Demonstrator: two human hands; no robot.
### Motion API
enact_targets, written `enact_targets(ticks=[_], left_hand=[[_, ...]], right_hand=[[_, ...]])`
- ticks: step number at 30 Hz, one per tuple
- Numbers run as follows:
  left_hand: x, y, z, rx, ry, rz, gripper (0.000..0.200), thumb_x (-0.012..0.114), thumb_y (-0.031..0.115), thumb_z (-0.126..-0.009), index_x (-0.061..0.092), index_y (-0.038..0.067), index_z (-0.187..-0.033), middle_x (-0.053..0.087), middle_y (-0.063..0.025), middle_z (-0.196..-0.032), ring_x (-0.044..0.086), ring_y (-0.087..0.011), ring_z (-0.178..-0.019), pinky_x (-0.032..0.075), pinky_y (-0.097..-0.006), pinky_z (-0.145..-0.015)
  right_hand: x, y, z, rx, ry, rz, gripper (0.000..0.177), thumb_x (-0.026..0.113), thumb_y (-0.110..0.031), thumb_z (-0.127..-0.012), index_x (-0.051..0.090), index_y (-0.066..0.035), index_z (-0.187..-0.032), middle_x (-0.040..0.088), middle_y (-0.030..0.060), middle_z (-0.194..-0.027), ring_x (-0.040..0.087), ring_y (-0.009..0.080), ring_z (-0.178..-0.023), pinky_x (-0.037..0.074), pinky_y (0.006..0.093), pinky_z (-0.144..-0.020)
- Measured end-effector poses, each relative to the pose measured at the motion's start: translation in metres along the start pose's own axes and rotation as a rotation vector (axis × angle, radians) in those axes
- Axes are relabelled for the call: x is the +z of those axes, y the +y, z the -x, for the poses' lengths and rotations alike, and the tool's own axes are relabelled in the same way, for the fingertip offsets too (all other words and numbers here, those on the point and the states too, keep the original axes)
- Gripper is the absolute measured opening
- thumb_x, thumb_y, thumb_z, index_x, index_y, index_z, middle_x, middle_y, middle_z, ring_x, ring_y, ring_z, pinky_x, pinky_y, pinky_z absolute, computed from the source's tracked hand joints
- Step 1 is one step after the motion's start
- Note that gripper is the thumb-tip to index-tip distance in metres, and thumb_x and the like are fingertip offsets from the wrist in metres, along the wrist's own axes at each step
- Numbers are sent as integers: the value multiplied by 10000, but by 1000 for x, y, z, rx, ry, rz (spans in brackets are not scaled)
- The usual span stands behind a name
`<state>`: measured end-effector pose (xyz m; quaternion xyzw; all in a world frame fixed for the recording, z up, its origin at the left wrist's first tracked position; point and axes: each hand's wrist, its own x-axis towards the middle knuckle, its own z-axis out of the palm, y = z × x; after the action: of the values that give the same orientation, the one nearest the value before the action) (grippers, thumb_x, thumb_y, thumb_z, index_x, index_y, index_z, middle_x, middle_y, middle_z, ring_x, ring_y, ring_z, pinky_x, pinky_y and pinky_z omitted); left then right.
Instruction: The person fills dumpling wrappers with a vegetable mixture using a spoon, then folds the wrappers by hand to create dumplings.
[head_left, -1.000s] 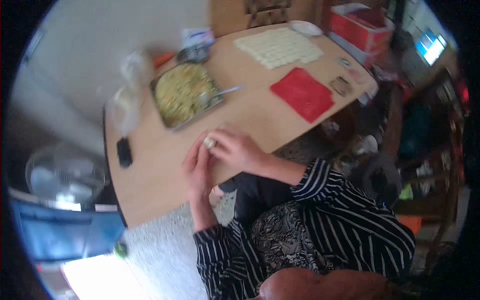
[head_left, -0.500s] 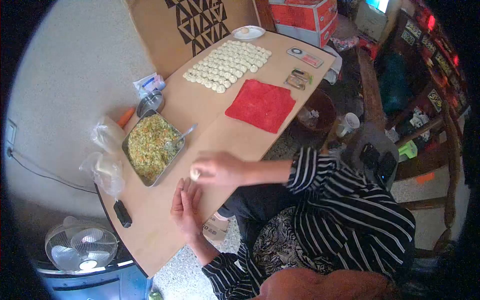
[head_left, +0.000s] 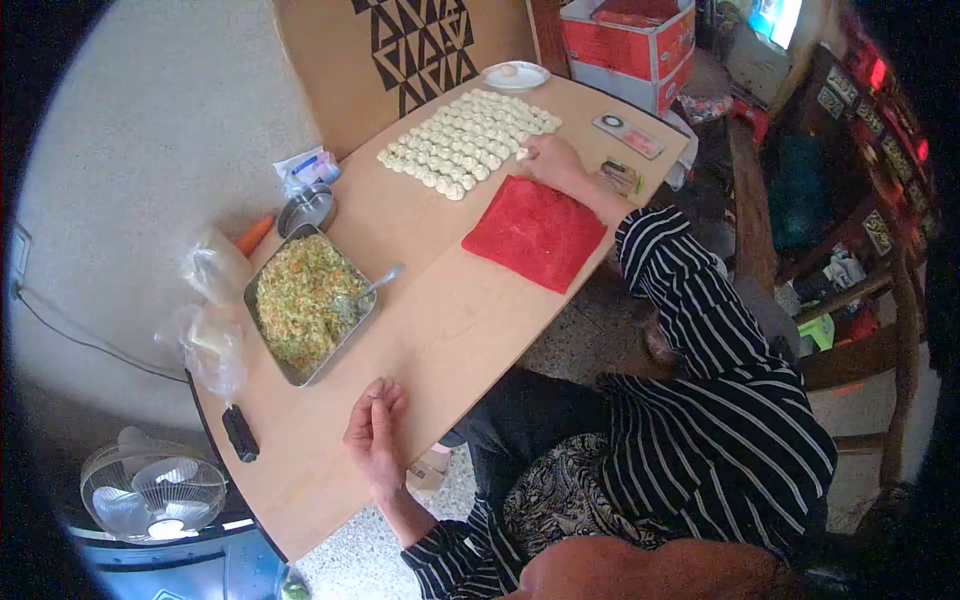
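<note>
My right hand (head_left: 555,165) reaches to the right end of the nearest row of white dumplings (head_left: 470,142), its fingers closed on a small white dumpling (head_left: 523,154) that they partly hide. Its wrist lies just beyond the red cloth (head_left: 535,235). Near the front edge of the table, my left hand (head_left: 377,425) rests palm up with loosely curled fingers and nothing visible in it. A square metal tray (head_left: 337,362) of chopped filling, with a spoon (head_left: 385,279) in it, stands farther back on the left.
A white plate (head_left: 516,76) sits at the far end. Beyond my right hand are a printed card (head_left: 628,136) and a small packet (head_left: 620,177). Along the wall side are a round tin (head_left: 306,208), a carrot (head_left: 255,235), plastic bags (head_left: 215,265) and a black object (head_left: 240,433).
My right hand has moved from beside my left hand to the dumpling rows, carrying a small white piece. The fingers of my left hand have curled more. The view has shifted slightly.
</note>
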<state>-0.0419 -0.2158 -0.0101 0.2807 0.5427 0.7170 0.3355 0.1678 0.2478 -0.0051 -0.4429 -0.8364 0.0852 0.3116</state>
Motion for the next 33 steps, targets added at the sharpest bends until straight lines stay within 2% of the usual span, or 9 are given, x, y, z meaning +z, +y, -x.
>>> enact_targets(ticks=[4,13,16,22,25,28,31,33], left_hand=[[4,5,1,-31,41,-31,293,500,94,-1021,560,-73,-1254,640,-165,-1178,636,-231,-1082,527,-384,-961],[1,2,2,-30,37,8,275,503,80,-1017,575,-74,-1234,646,-164,-1165,643,-222,-1063,527,-371,-960],[2,1,1,-23,35,20,273,504,77,-1016,576,-72,-1232,646,-162,-1165,645,-222,-1058,527,-368,-958],[5,4,0,-52,54,16,262,507,83,-1016,588,-56,-1223,639,-160,-1180,642,-222,-1060,530,-358,-952],[3,1,0,-57,70,-16,260,510,88,-1016,592,-49,-1222,634,-159,-1189,638,-222,-1066,531,-356,-951],[2,1,-1,-63,68,-5,263,511,93,-1017,592,-49,-1223,631,-156,-1196,636,-221,-1069,530,-356,-952],[1,-1,0,-55,68,-21,271,513,99,-1017,589,-58,-1223,630,-155,-1200,634,-221,-1070,529,-356,-953],[4,3,0,-36,70,-45,277,517,104,-1016,587,-65,-1224,631,-155,-1197,633,-220,-1072,526,-355,-955]], right_hand=[[10,2,-4,-96,26,36,290,740,-283,-727,702,-54,-902,633,169,-913,634,338,-868,514,431,-762],[24,9,-6,-204,100,18,300,784,-274,-719,708,-68,-924,574,145,-1122,555,341,-1060,438,425,-960],[26,8,-6,-109,65,45,332,779,-278,-733,708,-54,-968,567,151,-1172,552,349,-1091,430,424,-979],[18,13,-4,-73,58,-26,377,760,-296,-772,694,-47,-1047,603,167,-1193,580,331,-1114,458,429,-951],[-7,-3,16,-96,-81,-64,430,719,-355,-803,675,-69,-1121,579,156,-1214,583,365,-1067,477,439,-915],[-32,-39,71,-205,-126,-125,458,685,-386,-847,645,-70,-1177,567,147,-1242,563,358,-1103,449,454,-947],[-17,-44,110,-290,-1,114,470,661,-403,-867,628,-72,-1199,551,124,-1271,524,340,-1160,414,483,-970],[-14,-50,118,-202,-17,80,476,657,-401,-870,624,-65,-1206,539,120,-1286,497,330,-1186,392,495,-980]])
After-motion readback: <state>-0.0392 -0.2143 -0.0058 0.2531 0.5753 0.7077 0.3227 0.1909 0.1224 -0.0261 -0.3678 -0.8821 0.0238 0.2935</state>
